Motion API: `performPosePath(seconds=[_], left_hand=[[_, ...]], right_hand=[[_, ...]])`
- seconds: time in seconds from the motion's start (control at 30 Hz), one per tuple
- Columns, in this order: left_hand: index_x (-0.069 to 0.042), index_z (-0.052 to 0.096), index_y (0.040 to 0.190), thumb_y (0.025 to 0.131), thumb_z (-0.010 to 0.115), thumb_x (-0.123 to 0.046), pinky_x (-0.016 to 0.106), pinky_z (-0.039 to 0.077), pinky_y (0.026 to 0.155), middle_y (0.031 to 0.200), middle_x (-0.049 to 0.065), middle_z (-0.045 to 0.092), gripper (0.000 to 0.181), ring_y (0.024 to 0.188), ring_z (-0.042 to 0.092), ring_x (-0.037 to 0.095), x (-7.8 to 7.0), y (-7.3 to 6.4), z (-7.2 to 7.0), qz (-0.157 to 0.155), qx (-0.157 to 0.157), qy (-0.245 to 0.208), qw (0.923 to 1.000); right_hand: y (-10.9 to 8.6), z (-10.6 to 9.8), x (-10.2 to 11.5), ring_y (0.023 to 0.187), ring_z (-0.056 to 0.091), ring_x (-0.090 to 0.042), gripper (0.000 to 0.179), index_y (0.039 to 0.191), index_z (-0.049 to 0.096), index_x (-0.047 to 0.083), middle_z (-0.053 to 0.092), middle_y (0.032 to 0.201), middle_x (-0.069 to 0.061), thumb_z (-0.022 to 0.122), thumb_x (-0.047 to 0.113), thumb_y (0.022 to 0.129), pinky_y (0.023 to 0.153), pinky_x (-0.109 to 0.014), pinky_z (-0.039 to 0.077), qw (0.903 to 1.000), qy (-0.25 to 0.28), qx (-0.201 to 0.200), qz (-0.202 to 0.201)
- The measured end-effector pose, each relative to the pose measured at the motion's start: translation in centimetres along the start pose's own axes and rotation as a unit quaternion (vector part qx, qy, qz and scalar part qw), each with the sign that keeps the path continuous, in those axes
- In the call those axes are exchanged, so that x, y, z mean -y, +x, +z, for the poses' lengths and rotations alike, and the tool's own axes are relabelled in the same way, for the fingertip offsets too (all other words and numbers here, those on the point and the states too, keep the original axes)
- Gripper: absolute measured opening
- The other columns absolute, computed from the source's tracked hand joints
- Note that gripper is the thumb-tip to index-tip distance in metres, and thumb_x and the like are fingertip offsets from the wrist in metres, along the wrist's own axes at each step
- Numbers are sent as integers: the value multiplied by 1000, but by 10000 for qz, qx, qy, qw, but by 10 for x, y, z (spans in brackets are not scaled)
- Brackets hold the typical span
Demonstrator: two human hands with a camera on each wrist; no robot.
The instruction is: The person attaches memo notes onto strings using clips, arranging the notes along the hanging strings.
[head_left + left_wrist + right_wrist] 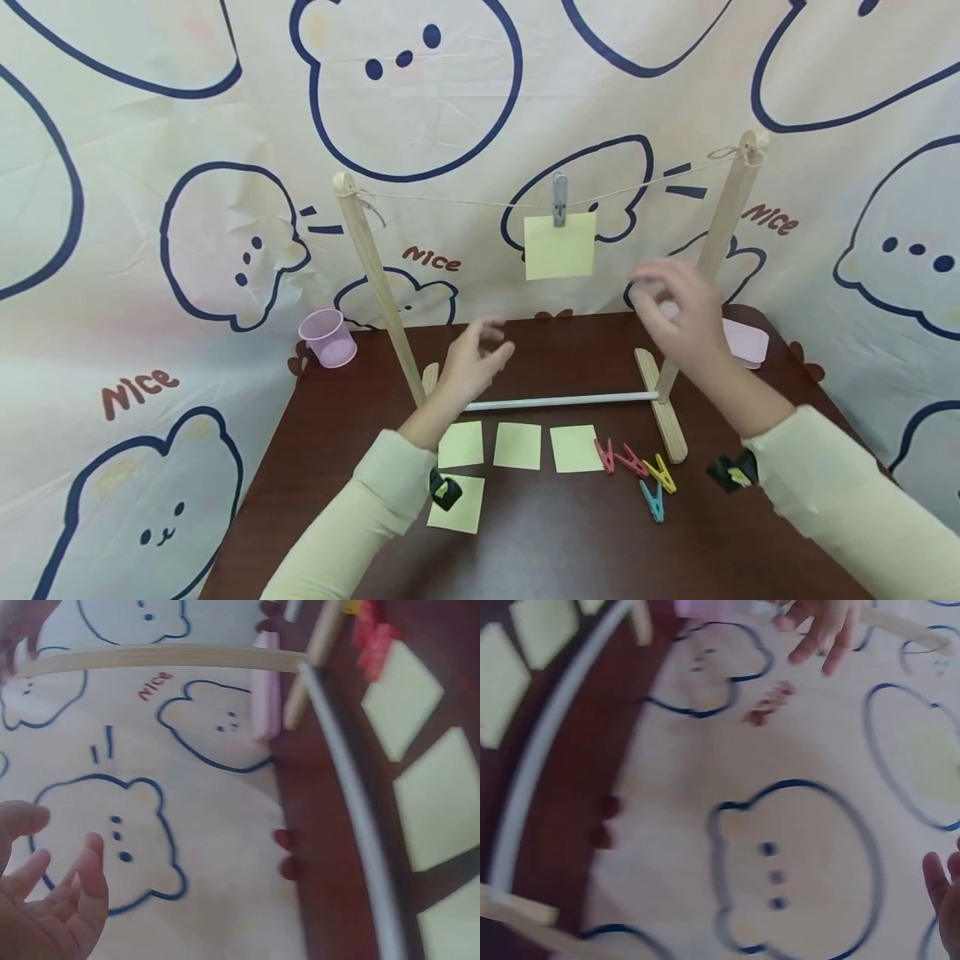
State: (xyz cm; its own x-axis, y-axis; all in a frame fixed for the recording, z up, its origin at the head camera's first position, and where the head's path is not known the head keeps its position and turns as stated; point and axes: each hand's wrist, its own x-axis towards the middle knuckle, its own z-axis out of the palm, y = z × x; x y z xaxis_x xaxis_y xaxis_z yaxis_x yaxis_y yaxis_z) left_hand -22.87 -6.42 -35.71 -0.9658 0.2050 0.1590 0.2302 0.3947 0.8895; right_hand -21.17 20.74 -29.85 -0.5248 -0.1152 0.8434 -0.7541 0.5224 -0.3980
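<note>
Between two upright posts (378, 279) on the desk (555, 550), a thin string (450, 198) carries one pale yellow note (558, 254), held at its top edge by a grey clip (559, 200). The left hand (471, 364) hovers below and to the left of it, its grip loosely spread with nothing in it; the right hand (681, 312) hangs in front of the right-hand post, fingers bent, its grip likewise seeming to pinch nothing. Neither appears to touch the note.

The step in hand looks like the clipping of this note, apparently complete, with both hands free of it. Four more notes lie on the desk, three in a row (517, 447) and one nearer note (465, 515) partly behind the left wrist. Two red pegs (631, 460), a yellow peg (660, 473) and a blue peg (653, 502) lie to their right. A further hanging would call for one hand to lift a note, the other a peg, and the peg to be squeezed open over string and paper.
</note>
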Motion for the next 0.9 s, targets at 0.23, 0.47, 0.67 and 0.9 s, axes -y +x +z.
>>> performPosePath(seconds=[0.23, 0.47, 0.67, 0.9], left_hand=[[-11, 57, 116, 89, 61, -16, 34, 47, 64, 98, 7, 60, 28, 81, 58, 22, 61, -47, 14, -245, -13, 1416, 9896], [-8, 61, 109, 81, 65, -16, 36, 45, 54, 95, 13, 58, 30, 75, 57, 26, 115, -91, 25, -906, -298, 2641, 9598], [-4, 58, 103, 74, 76, -19, 42, 44, 52, 95, 18, 49, 37, 79, 50, 33, 133, -118, 33, -1576, -526, 3183, 9333], [1, 50, 108, 69, 81, -31, 45, 46, 51, 97, 23, 44, 59, 82, 48, 38, 139, -128, 45, -1988, -386, 3662, 9082]], right_hand=[[-90, 4, -34, 67, 50, -11, 14, 92, 65, 5, 60, 90, -4, 61, -3, 80, 58, -22, 42, 9854, -751, 1046, 1117], [-175, 6, -54, 82, 58, -25, 16, 93, 66, 9, 62, 95, -9, 68, 4, 79, 68, -43, 47, 9389, -1440, 2181, 2239], [-227, 9, -54, 59, 43, -13, 15, 90, 65, 14, 54, 75, 1, 72, 21, 79, 48, -30, 34, 8806, -2015, 2976, 3089], [-253, 21, -47, 53, 41, -12, 33, 92, 61, 15, 52, 73, 0, 73, 40, 75, 40, -28, 32, 8545, -2604, 3338, 3009]])
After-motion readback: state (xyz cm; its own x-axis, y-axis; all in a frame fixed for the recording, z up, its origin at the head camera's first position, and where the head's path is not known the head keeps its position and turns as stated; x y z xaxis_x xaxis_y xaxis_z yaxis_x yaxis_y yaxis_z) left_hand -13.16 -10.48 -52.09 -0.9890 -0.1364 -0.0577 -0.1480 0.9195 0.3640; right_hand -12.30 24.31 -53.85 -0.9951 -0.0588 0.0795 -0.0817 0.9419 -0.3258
